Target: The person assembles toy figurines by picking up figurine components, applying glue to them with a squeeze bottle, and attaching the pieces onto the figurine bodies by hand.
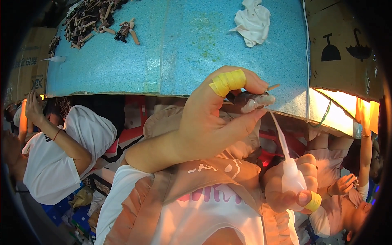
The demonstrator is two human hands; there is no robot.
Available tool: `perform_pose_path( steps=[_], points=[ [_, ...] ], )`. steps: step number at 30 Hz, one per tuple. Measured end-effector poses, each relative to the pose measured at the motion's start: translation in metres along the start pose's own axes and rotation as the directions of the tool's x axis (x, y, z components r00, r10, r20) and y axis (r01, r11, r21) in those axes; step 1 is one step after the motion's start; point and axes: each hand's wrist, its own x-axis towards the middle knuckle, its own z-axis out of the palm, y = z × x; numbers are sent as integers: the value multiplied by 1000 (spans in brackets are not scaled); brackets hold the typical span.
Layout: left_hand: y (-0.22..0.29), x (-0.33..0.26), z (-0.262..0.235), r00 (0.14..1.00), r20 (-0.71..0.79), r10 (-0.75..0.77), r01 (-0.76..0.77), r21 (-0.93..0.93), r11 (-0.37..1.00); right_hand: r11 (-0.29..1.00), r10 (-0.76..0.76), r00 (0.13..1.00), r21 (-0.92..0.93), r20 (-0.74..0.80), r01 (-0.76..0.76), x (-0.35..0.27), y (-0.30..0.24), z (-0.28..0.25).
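My left hand [220, 110], with yellow tape round one finger, is closed on a small dark-and-pale figurine [258, 102]. A bit of pale wooden stick [273, 87] shows beside it, and my fingers hide much of the piece. In my right hand [271, 183], also taped yellow on one digit, is a translucent white squeeze bottle [293, 179] with a long thin nozzle. It points up and to the left, its tip at or very close to the figurine's lower edge; I cannot tell whether they touch.
Across the blue tabletop [183, 49] lie a pile of small figurines with sticks [87, 20], a crumpled white cloth [254, 22] and another nozzle bottle [58, 59]. Cardboard boxes [343, 53] flank it. People sit at left [69, 151] and right [335, 200]. A white cord [307, 73] runs down the right.
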Motion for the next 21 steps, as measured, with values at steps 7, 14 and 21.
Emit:
perform_pose_path(
  steps=[7,14,21],
  points=[
    [0,-2,-2,1000,-29,-5,4,-45,999,999,14,1000,38,24,-15,0,3,2],
    [-2,5,1,996,-44,-73,65,-160,985,813,581,810,102,-76,-574,14,35,-5],
    [-3,-1,-1,967,-217,-135,117,-95,989,809,585,771,-110,251,-578,38,98,18]
  ],
)
